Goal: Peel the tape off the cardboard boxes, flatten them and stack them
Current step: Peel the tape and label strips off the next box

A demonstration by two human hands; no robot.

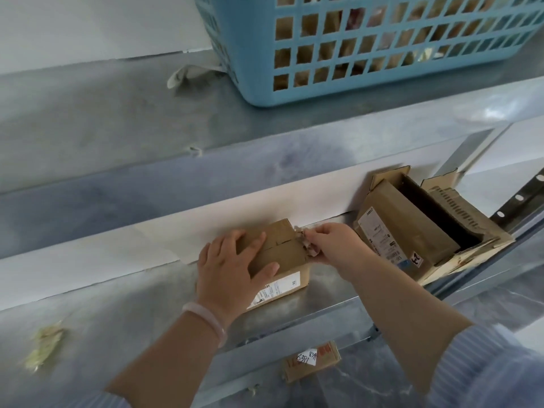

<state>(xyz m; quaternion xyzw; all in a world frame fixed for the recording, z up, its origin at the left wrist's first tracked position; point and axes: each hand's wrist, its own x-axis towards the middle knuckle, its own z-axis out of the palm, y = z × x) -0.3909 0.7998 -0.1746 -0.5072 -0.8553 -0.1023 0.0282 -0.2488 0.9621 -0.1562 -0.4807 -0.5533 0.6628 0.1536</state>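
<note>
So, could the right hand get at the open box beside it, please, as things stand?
Probably yes: the right hand lies just beside the open box with nothing between them, though its fingers are pinching tape off the small box.

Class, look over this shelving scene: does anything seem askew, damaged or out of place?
Yes. The open box right of the small box lies tilted, its flaps torn and ragged. A labelled cardboard piece lies below the shelf, and a crumpled yellowish scrap sits far left.
</note>
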